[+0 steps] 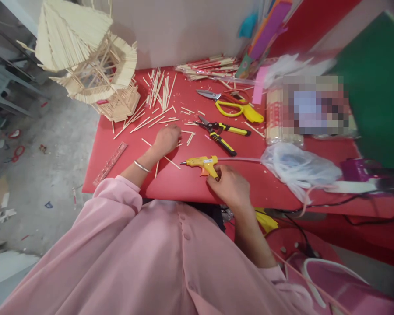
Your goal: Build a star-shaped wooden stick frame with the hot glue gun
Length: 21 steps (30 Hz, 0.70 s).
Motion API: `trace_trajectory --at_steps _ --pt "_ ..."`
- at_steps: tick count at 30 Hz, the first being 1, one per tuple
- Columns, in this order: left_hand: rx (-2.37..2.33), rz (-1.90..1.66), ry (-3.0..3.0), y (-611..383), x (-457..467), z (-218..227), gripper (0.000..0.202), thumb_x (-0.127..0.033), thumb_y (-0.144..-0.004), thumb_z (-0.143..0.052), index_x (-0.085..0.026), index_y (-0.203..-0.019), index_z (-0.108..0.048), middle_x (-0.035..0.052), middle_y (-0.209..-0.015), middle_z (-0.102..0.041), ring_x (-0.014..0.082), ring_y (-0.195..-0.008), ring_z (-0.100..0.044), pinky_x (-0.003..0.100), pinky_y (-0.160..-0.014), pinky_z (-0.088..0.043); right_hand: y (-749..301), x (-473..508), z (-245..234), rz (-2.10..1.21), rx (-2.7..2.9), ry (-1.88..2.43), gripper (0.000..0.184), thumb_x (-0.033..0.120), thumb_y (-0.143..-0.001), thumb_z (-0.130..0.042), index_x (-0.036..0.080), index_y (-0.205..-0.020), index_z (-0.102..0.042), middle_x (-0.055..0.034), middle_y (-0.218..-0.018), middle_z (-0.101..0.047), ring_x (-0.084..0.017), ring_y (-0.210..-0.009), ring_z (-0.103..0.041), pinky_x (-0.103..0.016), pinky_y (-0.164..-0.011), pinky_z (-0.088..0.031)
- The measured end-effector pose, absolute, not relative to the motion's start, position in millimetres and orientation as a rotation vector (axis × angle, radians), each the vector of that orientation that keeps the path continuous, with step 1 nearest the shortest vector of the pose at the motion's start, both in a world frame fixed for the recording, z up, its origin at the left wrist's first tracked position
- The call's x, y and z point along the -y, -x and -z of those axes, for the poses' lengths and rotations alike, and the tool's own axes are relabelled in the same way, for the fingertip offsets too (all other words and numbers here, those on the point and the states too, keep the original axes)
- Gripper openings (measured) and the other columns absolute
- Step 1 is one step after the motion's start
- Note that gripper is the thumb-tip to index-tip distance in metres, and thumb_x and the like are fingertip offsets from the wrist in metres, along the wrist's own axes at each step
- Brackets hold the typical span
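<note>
My right hand (229,186) grips the handle of a yellow glue gun (202,163) that lies on the red table (184,183), its nozzle pointing left. My left hand (167,138) rests further back on the table with its fingers curled down over loose thin wooden sticks (157,94); what it holds, if anything, is hidden. A silver bangle sits on that wrist. A model house built of sticks (92,61) stands at the table's far left corner.
Yellow-handled scissors (231,105) and black-and-yellow cutters (219,133) lie behind the glue gun. A clear ruler (110,163) sits near the left edge. A crumpled plastic bag (297,168), stick bundles (277,116), coloured paper and cables fill the right side.
</note>
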State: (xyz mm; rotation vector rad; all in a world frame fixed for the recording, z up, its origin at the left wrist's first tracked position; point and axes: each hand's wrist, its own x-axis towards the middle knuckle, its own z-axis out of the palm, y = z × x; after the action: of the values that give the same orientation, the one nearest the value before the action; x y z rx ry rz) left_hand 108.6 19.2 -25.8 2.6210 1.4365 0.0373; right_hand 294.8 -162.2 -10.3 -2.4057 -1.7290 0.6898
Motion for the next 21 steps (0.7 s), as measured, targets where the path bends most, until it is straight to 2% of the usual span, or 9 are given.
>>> trace_trajectory --at_steps 3,5,11,14,16,19,21 --pt "-1.548 -0.149 -2.567 -102.1 -20.5 26.9 0.019 -0.024 -0.093 -0.056 -0.016 -0.094 -0.073 0.0133 -0.102 -0.072 0.0232 -0.091 -0.066 0.032 -0.081 -0.049 -296.7 163.3 10.6 -0.696 1.727 2.378 0.033 0.034 -0.087 -0.057 0.019 -0.114 -0.068 -0.0132 -0.116 -0.073 -0.03 -0.105 -0.068 -0.037 -0.075 -0.049" --pt "-1.55 -0.1 -2.549 -102.2 -18.4 25.4 0.014 -0.026 -0.09 -0.062 -0.017 -0.091 -0.073 0.0124 -0.102 -0.073 0.0244 -0.094 -0.067 0.032 -0.081 -0.05 -296.1 163.4 10.5 -0.703 1.721 2.383 0.033 0.034 -0.087 -0.057 0.019 -0.114 -0.068 -0.0129 -0.116 -0.072 -0.03 -0.107 -0.068 -0.037 -0.076 -0.049" --pt "-1.565 0.07 -2.525 -117.6 -12.1 21.6 0.019 -0.014 -0.089 -0.055 -0.013 -0.095 -0.073 0.0171 -0.108 -0.072 0.0286 -0.095 -0.068 0.036 -0.076 -0.05 -290.0 158.9 10.5 -0.7 1.63 2.399 0.036 0.036 -0.083 -0.06 0.019 -0.114 -0.068 -0.0129 -0.114 -0.073 -0.03 -0.102 -0.069 -0.036 -0.076 -0.048" --pt "-1.559 -0.21 -2.435 -111.0 -13.2 15.9 0.015 -0.009 -0.083 -0.057 -0.015 -0.087 -0.07 0.0137 -0.1 -0.073 0.0239 -0.087 -0.067 0.034 -0.075 -0.05 -292.7 158.1 13.3 -0.707 1.632 2.374 0.032 0.037 -0.082 -0.058 0.019 -0.106 -0.068 -0.0142 -0.107 -0.074 -0.031 -0.097 -0.069 -0.036 -0.073 -0.046" --pt "-1.523 -0.501 -2.303 -94.5 -10.2 9.7 0.017 -0.006 -0.081 -0.055 -0.018 -0.078 -0.066 0.0073 -0.083 -0.072 0.0195 -0.077 -0.064 0.031 -0.074 -0.05 -295.8 160.6 17.3 -0.707 1.614 2.34 0.028 0.037 -0.081 -0.055 0.019 -0.1 -0.067 -0.0144 -0.099 -0.074 -0.03 -0.091 -0.069 -0.035 -0.07 -0.044" --pt "-1.5 -0.746 -2.02 -57.4 9.2 4.0 0.008 -0.013 -0.08 -0.06 -0.018 -0.076 -0.065 0.0011 -0.07 -0.068 0.0156 -0.067 -0.06 0.029 -0.069 -0.05 -295.7 167.6 24.2 -0.746 1.464 2.243 0.029 0.039 -0.077 -0.055 0.02 -0.098 -0.064 -0.0117 -0.088 -0.074 -0.028 -0.081 -0.067 -0.034 -0.066 -0.044" --pt "-1.504 -0.813 -1.78 -33.1 31.9 5.8 0.006 -0.016 -0.079 -0.062 -0.018 -0.081 -0.067 0.0003 -0.071 -0.069 0.0144 -0.064 -0.062 0.027 -0.065 -0.051 -289.0 171.0 26.4 -0.818 1.369 2.162 0.029 0.042 -0.074 -0.057 0.022 -0.094 -0.062 -0.0099 -0.083 -0.073 -0.027 -0.077 -0.066 -0.034 -0.065 -0.045"
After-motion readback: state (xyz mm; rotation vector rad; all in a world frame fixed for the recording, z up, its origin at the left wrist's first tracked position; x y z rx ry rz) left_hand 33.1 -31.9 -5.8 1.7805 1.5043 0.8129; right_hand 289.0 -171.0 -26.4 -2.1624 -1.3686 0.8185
